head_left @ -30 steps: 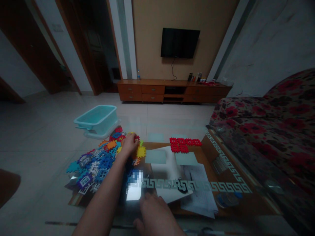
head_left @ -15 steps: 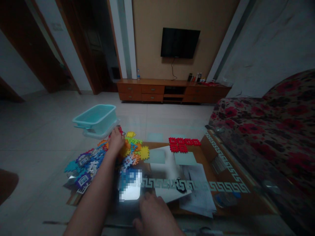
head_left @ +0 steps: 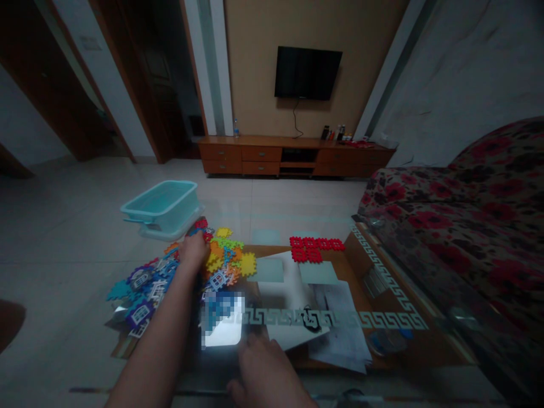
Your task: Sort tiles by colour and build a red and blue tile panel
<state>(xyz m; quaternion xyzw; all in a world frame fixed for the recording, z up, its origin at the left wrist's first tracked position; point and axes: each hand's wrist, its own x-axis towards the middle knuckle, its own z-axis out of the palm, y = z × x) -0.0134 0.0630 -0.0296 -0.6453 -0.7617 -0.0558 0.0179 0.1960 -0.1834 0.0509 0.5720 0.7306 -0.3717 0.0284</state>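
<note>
My left hand (head_left: 193, 249) reaches forward into a pile of colourful interlocking plastic pieces (head_left: 161, 277) on the glass table (head_left: 382, 294). Its fingers are dug in among red and orange pieces at the far end of the pile, hidden behind the back of the hand. My right hand (head_left: 267, 374) rests low on the table's near edge, fingers curled together with nothing in them, just beside a lit phone screen (head_left: 223, 328). A joined patch of red pieces (head_left: 314, 249) lies apart to the right.
A teal plastic tub (head_left: 161, 207) stands on the floor beyond the pile. Papers (head_left: 340, 328) lie under the glass. A flowered sofa (head_left: 467, 215) runs along the right. A wooden TV cabinet (head_left: 293, 156) with a wall television (head_left: 308, 73) stands at the far wall.
My left hand has moved left across the pile, from the yellow pieces to the red and orange ones near the tub. My right hand has stayed in place.
</note>
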